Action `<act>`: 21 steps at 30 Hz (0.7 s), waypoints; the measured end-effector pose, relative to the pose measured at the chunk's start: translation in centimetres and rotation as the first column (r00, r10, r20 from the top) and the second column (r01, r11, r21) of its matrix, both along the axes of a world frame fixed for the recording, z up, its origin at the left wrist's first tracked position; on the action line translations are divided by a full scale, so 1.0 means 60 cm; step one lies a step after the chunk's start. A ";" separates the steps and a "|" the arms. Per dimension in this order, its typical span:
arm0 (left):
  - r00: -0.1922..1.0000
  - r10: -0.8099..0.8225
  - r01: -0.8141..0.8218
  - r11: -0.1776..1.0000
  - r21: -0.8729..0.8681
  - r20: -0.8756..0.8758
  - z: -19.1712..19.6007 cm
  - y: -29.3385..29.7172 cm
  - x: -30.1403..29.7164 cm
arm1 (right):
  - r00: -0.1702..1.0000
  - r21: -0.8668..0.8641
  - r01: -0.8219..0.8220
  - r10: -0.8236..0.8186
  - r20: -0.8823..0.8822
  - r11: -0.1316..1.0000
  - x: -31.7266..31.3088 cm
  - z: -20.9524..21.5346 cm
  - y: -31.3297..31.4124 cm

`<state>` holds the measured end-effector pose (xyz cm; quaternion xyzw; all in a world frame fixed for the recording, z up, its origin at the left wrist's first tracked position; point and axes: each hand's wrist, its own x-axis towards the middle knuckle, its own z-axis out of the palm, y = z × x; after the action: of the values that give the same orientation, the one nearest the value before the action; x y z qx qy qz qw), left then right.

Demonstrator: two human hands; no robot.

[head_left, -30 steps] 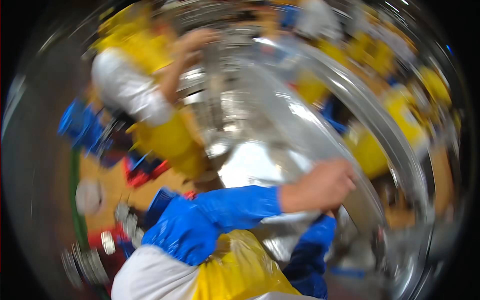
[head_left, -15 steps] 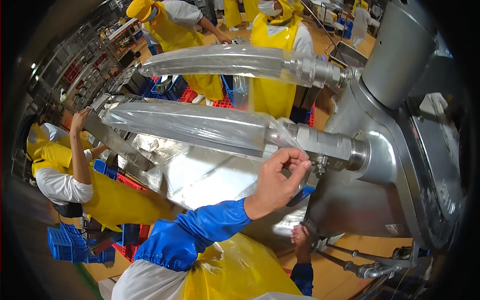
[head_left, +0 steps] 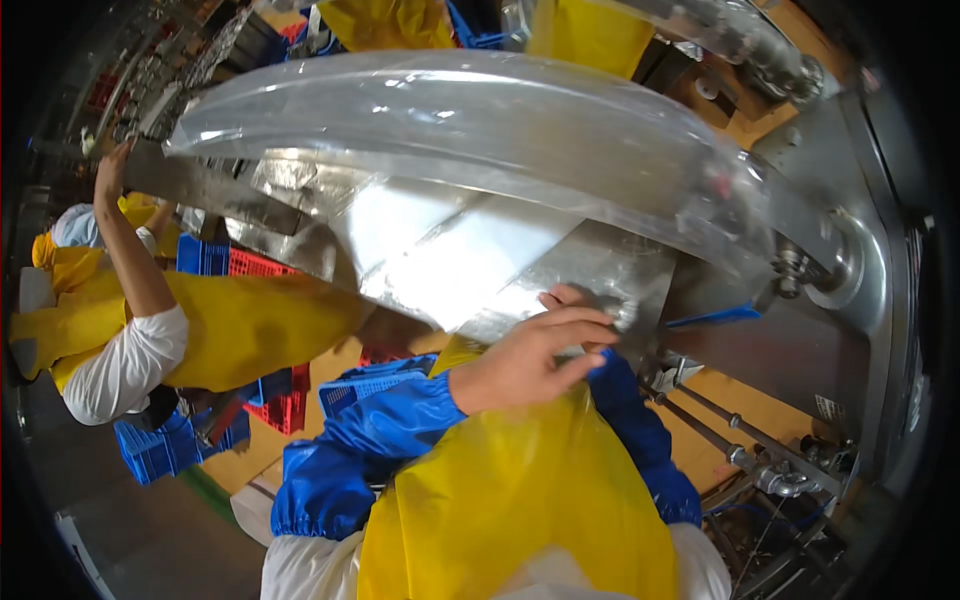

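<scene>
My left hand is held above my yellow apron, in front of the steel table. Its fingers are stretched out and the thumb stands apart, with nothing seen in it. Close behind it is my right hand, mostly covered by the left, so its grip is hidden. I cannot tell whether the two hands touch. Beyond both hands, a long clear plastic sleeve covers a steel pipe that reaches left from the machine. Neither hand touches this sleeve.
A steel machine stands at right, with thin pipes low beside it. On the left, a person in a yellow apron reaches to a metal chute. Blue crates and red crates stand below. Another covered pipe is farther back.
My left hand has left the plastic near the pipe's fitting and dropped lower. The right hand has come up from low beside the machine to the left hand. The view has shifted closer to the sleeve.
</scene>
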<state>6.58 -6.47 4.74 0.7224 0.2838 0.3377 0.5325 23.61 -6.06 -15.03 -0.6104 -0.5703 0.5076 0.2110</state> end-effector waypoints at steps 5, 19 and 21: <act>0.937 0.243 -0.311 0.906 -0.288 -0.250 -0.077 -0.052 -0.147 | 0.959 0.023 -0.229 0.221 0.180 0.973 -0.175 -0.123 0.079; 0.800 0.562 -0.584 0.647 -0.491 -0.211 -0.153 -0.072 -0.326 | 0.778 0.265 -0.518 0.319 0.542 0.813 -0.289 -0.154 0.070; 0.827 0.522 -0.549 0.672 -0.497 -0.208 -0.165 -0.060 -0.321 | 0.811 0.323 -0.507 0.315 0.493 0.799 -0.280 -0.149 0.069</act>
<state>-12.70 -10.06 -5.14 0.4365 0.5783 0.3678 0.5829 6.79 -1.95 -23.99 -0.4974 -0.8223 0.2579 0.0991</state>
